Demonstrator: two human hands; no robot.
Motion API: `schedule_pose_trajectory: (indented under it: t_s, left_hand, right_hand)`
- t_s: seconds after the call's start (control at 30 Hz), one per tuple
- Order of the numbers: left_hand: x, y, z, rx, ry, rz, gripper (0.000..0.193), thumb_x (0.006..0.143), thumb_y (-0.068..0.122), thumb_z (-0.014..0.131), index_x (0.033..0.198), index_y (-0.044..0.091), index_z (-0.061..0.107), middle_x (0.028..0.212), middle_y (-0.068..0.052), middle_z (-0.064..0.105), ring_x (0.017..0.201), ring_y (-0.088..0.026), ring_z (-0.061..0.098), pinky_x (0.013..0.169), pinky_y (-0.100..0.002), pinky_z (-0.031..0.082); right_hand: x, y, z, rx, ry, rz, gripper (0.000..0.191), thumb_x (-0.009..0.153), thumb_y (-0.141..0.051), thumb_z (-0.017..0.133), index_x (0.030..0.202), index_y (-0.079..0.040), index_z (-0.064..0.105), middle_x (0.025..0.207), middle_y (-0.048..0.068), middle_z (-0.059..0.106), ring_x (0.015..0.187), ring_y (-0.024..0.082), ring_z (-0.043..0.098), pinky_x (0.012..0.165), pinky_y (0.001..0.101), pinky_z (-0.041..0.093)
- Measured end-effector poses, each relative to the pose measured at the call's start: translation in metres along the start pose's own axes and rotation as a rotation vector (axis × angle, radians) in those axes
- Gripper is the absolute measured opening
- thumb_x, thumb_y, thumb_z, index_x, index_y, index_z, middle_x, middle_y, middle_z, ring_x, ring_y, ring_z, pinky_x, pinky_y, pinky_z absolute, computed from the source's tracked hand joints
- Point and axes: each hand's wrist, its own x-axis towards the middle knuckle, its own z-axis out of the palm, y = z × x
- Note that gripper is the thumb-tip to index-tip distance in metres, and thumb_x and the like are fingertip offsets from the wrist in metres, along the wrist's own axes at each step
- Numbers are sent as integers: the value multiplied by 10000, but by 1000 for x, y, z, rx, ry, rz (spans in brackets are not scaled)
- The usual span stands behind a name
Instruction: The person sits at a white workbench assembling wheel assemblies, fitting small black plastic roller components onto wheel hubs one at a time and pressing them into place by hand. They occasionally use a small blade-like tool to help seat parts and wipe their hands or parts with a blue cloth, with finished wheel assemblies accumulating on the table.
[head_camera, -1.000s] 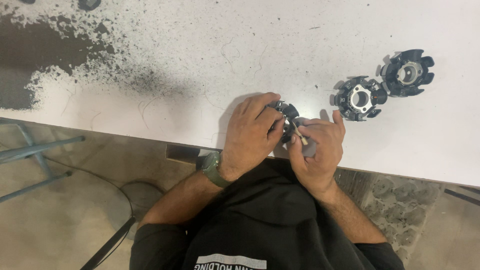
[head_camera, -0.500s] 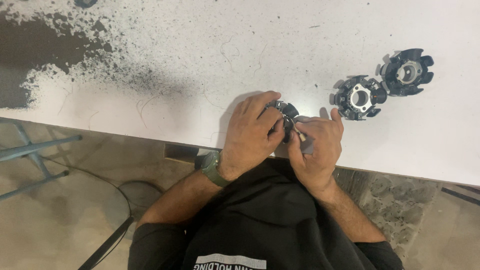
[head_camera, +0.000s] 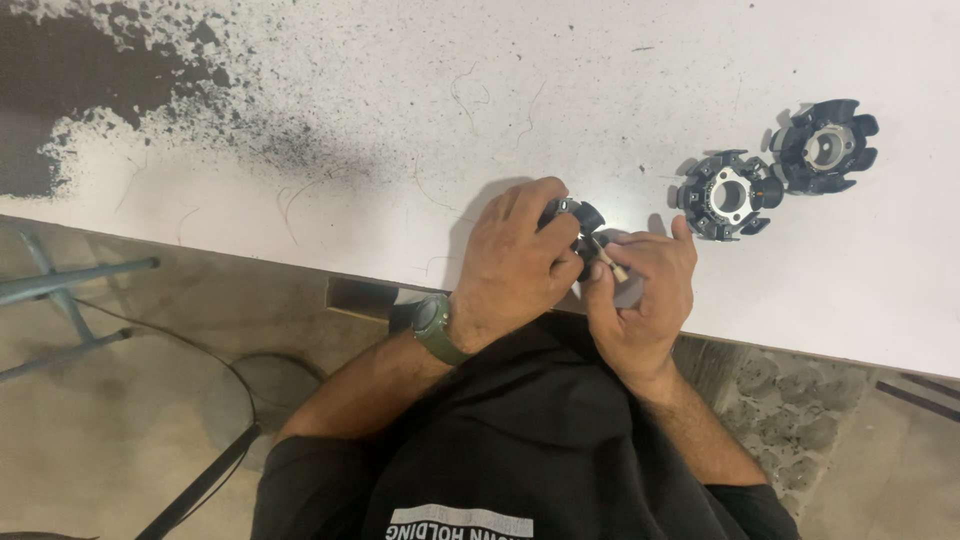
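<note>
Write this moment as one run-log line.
left hand: grips black toothed ring | right hand: small tool at ring | two spare rings on white table

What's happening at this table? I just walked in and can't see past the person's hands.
A person is working at the edge of a white table. The left hand grips a small black toothed ring-shaped part, while the right hand holds a thin light-tipped tool against it. Two similar black parts lie untouched farther right on the table. Dark speckled powder covers the far left corner.
</note>
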Motion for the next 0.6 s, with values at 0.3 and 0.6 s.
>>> schedule_pose_trajectory:
  t_s: [0.3,0.6]
  left_hand:
    - [-1,1,-2,-37,8,-8,207,793,46,730,967,46,617,1197,-101,551,993,-263,648,816,-407,555]
    - [-1,2,-3,-32,22,-5,220,786,52,737,974,46,623,1189,-102,550,1000,-269,650,816,-408,560]
  right_hand:
    - [3,-3,1,-41,-16,-59,282,901,76,740,1119,-51,613,1105,114,667,1121,279,668,1286,548,302]
    - [3,-4,4,-74,-7,-78,317,897,100,767,1130,-66,632,1064,92,659,1063,254,658,1259,535,355]
